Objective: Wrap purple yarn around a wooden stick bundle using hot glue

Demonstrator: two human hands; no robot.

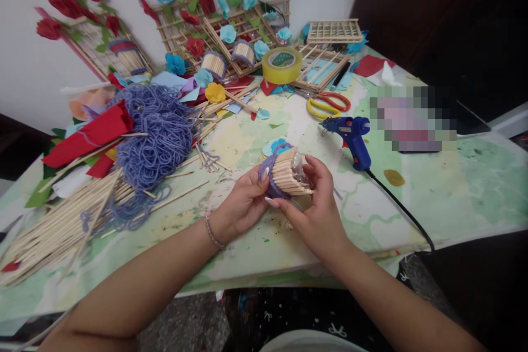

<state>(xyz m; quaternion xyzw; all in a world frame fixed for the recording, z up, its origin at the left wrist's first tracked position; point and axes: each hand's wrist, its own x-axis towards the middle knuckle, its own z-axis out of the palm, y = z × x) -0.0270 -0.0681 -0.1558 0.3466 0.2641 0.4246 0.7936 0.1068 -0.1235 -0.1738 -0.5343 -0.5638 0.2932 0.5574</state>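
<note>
Between my two hands, above the table, is a small cup-shaped holder (287,175) of light wooden sticks, tilted on its side with purple yarn around one end. Clear plastic shows inside its other end. My left hand (250,193) grips the yarn-wrapped end. My right hand (315,198) is closed around the side, its thumb at the yarn band and its fingers by the stick ends. Just behind the holder lies a blue and white paper flower (277,147). To the right rests a blue hot glue gun (352,137) with a black cord.
A heap of purple yarn (152,132) and many loose sticks (70,220) cover the left side. Scissors (329,104) and yellow tape (282,65) lie farther back. Stick lattices (181,30) with paper flowers lean on the wall. A blurred-out object (412,121) is at right.
</note>
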